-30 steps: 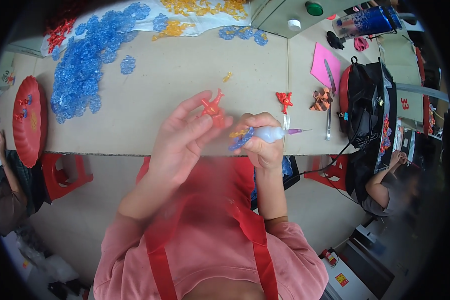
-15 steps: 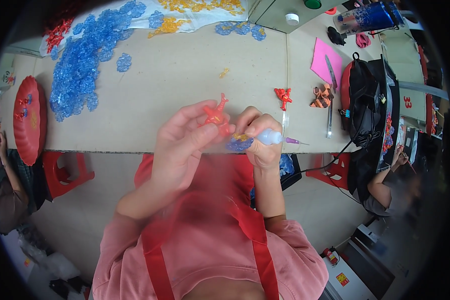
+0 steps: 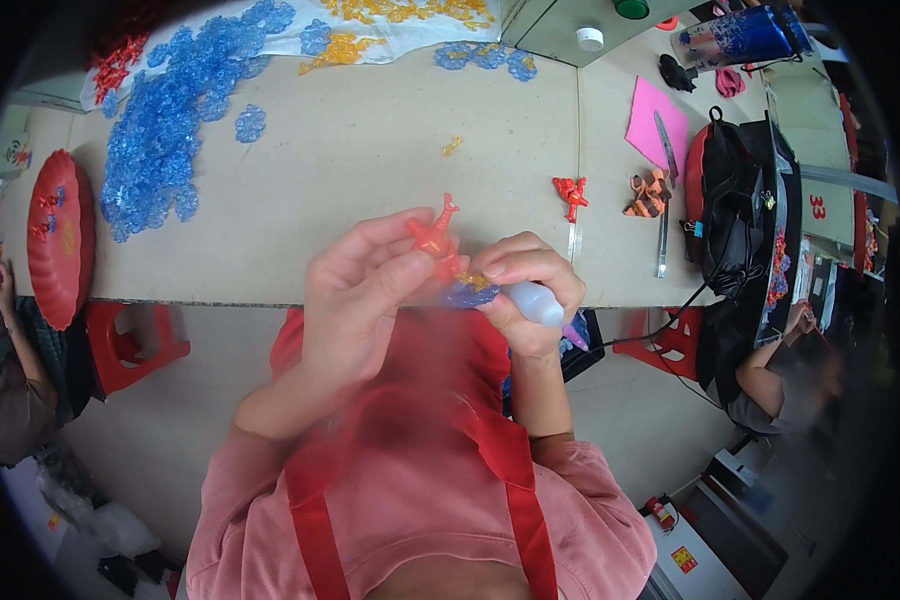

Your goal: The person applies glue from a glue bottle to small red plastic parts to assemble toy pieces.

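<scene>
My left hand (image 3: 360,280) is closed on a small red plastic figure (image 3: 433,240), pinched between thumb and fingers with one limb pointing up. My right hand (image 3: 538,290) pinches a clear blue plastic piece (image 3: 473,294) that has a yellow piece (image 3: 473,280) on top. Tucked in the same hand is a white glue bottle (image 3: 536,303) with a purple needle tip (image 3: 575,337) that points down and right. The blue and yellow pieces sit right beside the red figure's lower end; whether they touch is hard to tell.
A pile of blue pieces (image 3: 155,150) and yellow pieces (image 3: 410,10) lie at the back. A red scalloped tray (image 3: 60,240) stands left. To the right are another red figure (image 3: 571,195), orange-brown scraps (image 3: 647,194), tweezers (image 3: 662,245), a pink sheet (image 3: 654,125) and a black bag (image 3: 735,200).
My right hand has turned, so the bottle's needle tip swings from pointing right to down and right. The blue and yellow pieces have shifted slightly left, closer to the red figure.
</scene>
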A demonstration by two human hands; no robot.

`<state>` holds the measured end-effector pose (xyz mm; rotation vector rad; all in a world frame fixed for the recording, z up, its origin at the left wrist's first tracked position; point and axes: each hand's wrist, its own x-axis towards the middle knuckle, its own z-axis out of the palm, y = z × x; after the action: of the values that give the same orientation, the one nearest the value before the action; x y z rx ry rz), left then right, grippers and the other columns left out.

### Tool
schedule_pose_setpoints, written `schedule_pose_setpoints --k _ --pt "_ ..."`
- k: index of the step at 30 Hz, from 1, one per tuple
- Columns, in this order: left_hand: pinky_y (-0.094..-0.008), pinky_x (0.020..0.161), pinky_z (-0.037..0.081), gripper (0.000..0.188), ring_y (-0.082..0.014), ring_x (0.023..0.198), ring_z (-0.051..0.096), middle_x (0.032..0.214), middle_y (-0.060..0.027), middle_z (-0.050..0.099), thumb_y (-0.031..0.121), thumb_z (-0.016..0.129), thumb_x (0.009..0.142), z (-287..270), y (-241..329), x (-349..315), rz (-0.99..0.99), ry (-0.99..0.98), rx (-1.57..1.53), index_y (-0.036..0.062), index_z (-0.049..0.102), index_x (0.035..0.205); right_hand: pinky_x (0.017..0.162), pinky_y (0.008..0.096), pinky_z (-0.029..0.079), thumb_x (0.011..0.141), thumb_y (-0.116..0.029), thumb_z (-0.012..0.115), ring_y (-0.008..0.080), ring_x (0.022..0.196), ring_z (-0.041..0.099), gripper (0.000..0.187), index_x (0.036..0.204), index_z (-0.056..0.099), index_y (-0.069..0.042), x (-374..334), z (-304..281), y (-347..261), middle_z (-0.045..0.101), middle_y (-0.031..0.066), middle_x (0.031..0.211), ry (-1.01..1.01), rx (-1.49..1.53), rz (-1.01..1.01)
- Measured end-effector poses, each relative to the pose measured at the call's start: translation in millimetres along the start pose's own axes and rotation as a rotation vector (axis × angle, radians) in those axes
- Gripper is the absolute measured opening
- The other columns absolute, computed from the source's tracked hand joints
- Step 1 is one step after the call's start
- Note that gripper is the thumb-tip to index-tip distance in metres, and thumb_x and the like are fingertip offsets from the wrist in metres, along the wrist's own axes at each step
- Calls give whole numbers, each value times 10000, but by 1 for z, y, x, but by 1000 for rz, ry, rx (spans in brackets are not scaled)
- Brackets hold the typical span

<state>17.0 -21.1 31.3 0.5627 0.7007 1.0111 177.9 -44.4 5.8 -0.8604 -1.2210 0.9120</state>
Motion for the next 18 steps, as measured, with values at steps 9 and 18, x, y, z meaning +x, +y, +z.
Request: schedule_pose_setpoints --k 9,18 --pt "-313 792 496 273 -188 906 605 977 -146 619 -18 541 834 2 3 -1 -34 24 8 -57 532 1104 625 273 495 679 34 661 202 718 625 161 831 615 2 0 -4 3 616 141 815 -6 -107 -71" --pt "-329 767 524 256 -226 866 630 999 -180 609 29 542 847 -1 -2 1 95 -2 206 -44 521 1092 594 272 514 669 23 672 207 689 636 156 816 629 -4 1 -3 4 618 142 804 -23 -285 -212"
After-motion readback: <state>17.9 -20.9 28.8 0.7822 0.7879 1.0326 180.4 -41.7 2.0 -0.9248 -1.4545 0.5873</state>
